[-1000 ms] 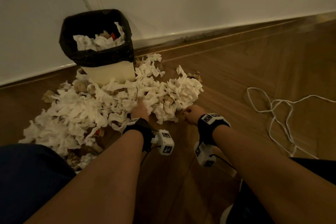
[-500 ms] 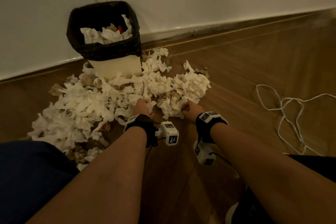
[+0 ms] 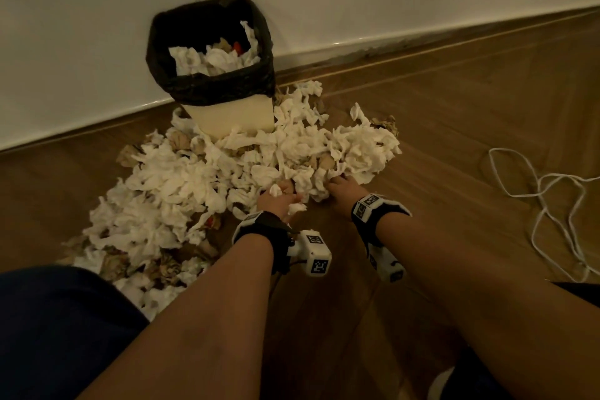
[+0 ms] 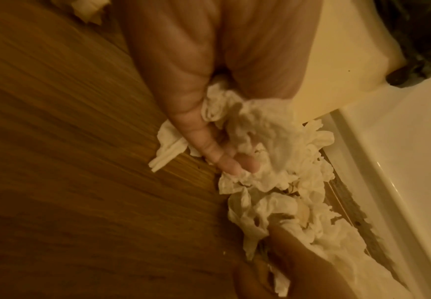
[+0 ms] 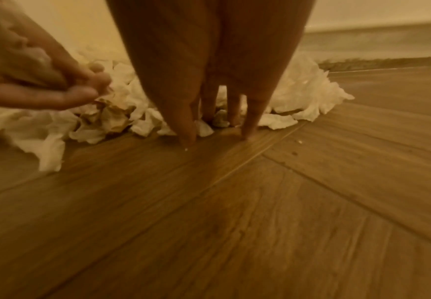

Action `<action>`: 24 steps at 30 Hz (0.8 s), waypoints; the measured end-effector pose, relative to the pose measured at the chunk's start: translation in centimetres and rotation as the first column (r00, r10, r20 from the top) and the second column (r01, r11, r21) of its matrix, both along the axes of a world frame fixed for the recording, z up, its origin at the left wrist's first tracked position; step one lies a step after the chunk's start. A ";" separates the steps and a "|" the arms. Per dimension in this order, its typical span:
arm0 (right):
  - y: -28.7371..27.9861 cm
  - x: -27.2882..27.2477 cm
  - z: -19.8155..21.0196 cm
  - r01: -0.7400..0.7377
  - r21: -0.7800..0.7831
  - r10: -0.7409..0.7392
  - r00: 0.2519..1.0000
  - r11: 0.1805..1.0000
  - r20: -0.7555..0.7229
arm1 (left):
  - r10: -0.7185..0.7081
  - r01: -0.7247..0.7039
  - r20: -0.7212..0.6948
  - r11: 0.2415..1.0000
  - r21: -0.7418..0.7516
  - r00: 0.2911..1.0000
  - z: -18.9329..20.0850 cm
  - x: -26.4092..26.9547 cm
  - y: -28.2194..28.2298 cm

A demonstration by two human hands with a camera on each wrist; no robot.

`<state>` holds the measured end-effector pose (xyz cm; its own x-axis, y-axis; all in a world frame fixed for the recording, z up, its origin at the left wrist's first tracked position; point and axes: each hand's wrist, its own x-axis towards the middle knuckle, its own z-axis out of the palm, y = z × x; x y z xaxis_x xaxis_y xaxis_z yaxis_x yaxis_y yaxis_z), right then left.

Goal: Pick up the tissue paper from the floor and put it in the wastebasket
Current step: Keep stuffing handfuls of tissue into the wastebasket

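While gathering: both hands low at the heap's near edge.
Left hand (image 3: 278, 201): clutching a tissue wad (image 4: 247, 129).
Right hand (image 3: 341, 193): fingers spread, tips on floor.
Tissue paper heap (image 3: 194, 178): floor, between hands and wastebasket (image 3: 211, 52).
Nearer bin: left hand.

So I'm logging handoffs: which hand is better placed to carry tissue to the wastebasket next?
Left. The left hand already grips a wad of tissue and is nearer the wastebasket. The right hand has its fingers straight down at the edge of the pile, holding nothing yet.
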<state>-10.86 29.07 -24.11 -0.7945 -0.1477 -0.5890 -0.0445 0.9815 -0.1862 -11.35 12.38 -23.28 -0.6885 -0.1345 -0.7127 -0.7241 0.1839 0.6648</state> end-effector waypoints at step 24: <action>5.8 6.4 4.2 0.547 -0.078 -0.544 0.837 0.834 0.054 | -0.060 0.058 0.004 0.986 0.157 0.998 5.1 0.8 0.5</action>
<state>-4.49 34.86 -19.87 -0.7446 0.2534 -0.6175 0.4999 0.8248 -0.2643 -10.52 12.90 -18.18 -0.6853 0.0200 -0.7280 -0.7212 0.1205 0.6822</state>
